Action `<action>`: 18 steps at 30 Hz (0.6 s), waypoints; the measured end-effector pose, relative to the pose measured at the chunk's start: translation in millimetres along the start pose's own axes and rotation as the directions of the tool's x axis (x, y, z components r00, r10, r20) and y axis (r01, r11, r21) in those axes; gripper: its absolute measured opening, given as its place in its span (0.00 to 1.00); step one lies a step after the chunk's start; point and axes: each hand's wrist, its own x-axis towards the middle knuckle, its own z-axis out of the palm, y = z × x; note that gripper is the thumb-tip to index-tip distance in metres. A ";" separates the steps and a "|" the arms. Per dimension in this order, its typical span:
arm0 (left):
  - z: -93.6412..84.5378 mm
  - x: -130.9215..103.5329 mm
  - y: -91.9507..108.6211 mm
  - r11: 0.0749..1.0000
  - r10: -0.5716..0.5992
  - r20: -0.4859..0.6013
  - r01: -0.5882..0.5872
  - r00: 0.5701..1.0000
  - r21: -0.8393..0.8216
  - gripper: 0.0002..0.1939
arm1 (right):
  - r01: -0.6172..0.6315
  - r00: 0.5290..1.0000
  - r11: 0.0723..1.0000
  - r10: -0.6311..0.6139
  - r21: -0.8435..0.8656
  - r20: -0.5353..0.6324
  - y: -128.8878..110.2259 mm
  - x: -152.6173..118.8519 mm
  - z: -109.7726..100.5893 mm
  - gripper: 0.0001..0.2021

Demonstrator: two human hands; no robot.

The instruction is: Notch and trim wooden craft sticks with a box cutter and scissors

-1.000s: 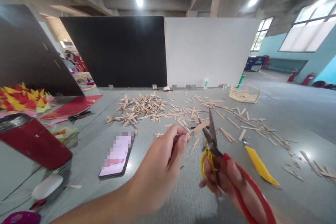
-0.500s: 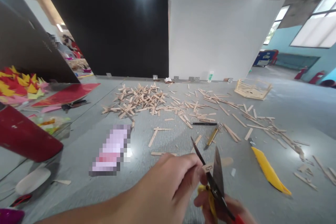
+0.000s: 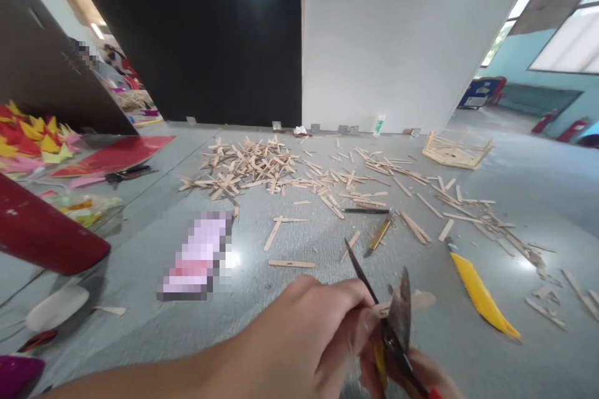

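My left hand [image 3: 322,324] pinches a flat wooden craft stick [image 3: 423,301] between thumb and fingers; the rounded far end sticks out past the blades. In my right hand [image 3: 421,374] is a pair of scissors [image 3: 401,312] with dark, worn blades spread apart and red and yellow on the handles. The stick passes between the blades, close to my left fingertips. My right fingers are partly hidden behind the scissors and my left hand. Beyond my hands, a single craft stick [image 3: 292,264] lies flat on the grey table [image 3: 253,318].
A heap of craft sticks [image 3: 253,165] and scattered offcuts cover the table's middle. A yellow-handled knife [image 3: 484,296] lies at right, a gold cutter [image 3: 380,234] and black pen [image 3: 365,211] ahead. A small stick frame [image 3: 456,153] stands far right; a phone [image 3: 199,255] and red cylinder [image 3: 47,227] are left.
The view has tilted downward a little. Both hands, with the stick and scissors, have shifted slightly right, and the blades stand a bit wider apart.
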 end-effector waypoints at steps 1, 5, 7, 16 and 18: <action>0.2 -0.2 0.4 1.000 0.000 0.002 0.000 1.000 -0.006 0.20 | 0.001 1.000 1.000 -0.001 -0.005 0.000 0.5 0.0 -0.2 0.30; -0.4 0.4 2.3 0.999 0.030 -0.006 -0.031 1.000 -0.029 0.20 | 0.002 1.000 1.000 -0.002 -0.017 0.001 6.2 6.1 0.0 0.30; -1.4 1.0 2.7 0.999 0.044 -0.020 -0.045 0.999 -0.026 0.20 | 0.012 1.000 1.000 -0.012 -0.021 0.000 9.4 10.6 0.5 0.29; -0.5 -0.2 3.0 0.998 0.050 -0.020 -0.049 0.999 0.046 0.19 | 0.133 0.991 0.989 -0.135 -0.069 -0.018 1.5 -3.2 5.7 0.34; 0.2 0.7 4.0 0.994 0.078 -0.020 -0.076 0.997 0.077 0.20 | 0.143 0.989 0.986 -0.145 -0.087 -0.013 -1.2 -8.5 6.6 0.33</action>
